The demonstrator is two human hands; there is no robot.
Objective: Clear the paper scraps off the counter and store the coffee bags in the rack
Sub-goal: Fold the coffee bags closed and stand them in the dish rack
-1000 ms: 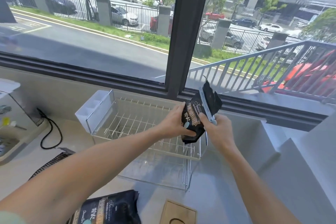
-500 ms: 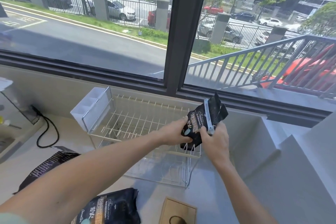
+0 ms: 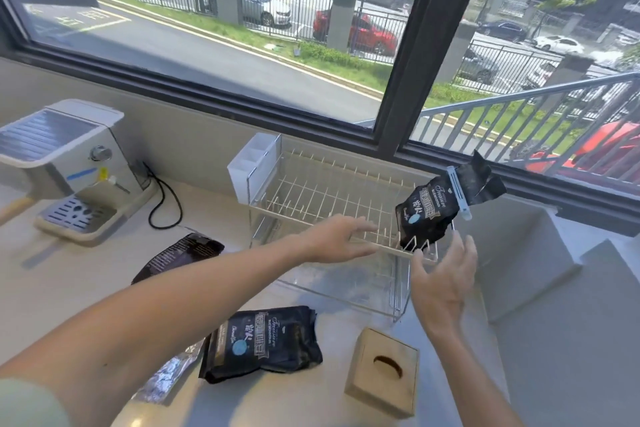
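Observation:
A black coffee bag with a white clip (image 3: 436, 210) stands upright in the right end of the white wire rack (image 3: 322, 198). My left hand (image 3: 337, 237) hovers open over the rack's front rail, left of the bag. Just in front of the bag, my right hand (image 3: 441, 276) is open with fingers spread and touches nothing. A second black coffee bag (image 3: 263, 341) lies flat on the counter in front of the rack. A third dark bag (image 3: 180, 255) lies further left, partly behind my left arm. A silvery foil scrap (image 3: 166, 380) lies beside my forearm.
A cream espresso machine (image 3: 69, 166) with a black cable stands at the left. A tan wooden box (image 3: 382, 371) with a curved slot sits near the counter's front. Grey stepped blocks (image 3: 519, 263) rise to the right of the rack. The window runs behind.
Both hands held the clipped bag above the rack; now it stands in the rack's right end and both hands have let go and drawn back. The view has swung left.

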